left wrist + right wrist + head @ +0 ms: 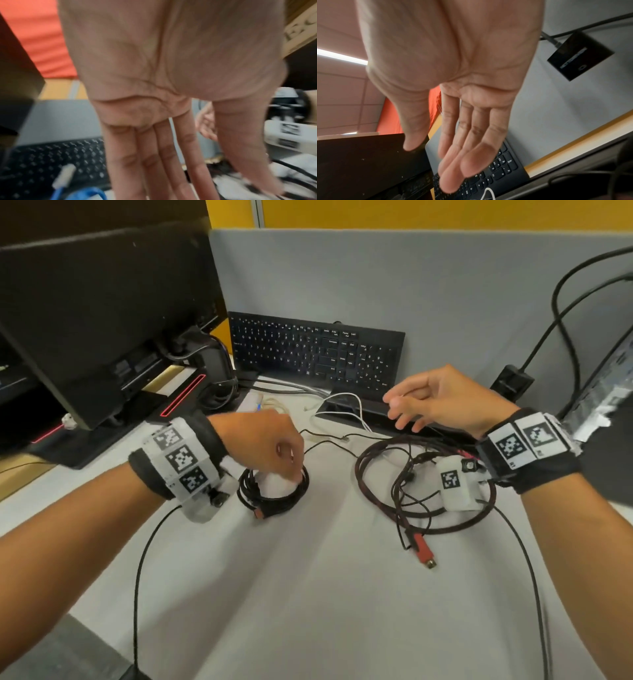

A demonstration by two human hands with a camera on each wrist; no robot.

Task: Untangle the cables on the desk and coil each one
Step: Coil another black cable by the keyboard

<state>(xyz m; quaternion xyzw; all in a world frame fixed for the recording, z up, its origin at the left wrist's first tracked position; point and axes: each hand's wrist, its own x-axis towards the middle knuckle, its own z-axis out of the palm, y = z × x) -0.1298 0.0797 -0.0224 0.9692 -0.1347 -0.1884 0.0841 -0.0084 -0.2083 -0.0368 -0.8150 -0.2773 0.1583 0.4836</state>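
Observation:
A small coil of black cable (274,501) with a brown plug lies on the white desk (308,594) at centre left. My left hand (287,470) reaches down onto it, and the left wrist view shows the fingers (154,162) straight and the thumb down by a black cable. To the right lies a loose tangle: a red-black braided cable (376,501) with a red plug (423,549), crossed by thin black cables (400,491). A white cable (342,409) lies behind it. My right hand (400,412) hovers above the tangle's far side, palm open (453,162), holding nothing.
A black keyboard (315,350) leans against the grey partition. A monitor (102,313) stands at the left. A black adapter box (512,378) and a computer case (609,385) are at the right. A blue cable (85,193) with a clear plug lies near the keyboard.

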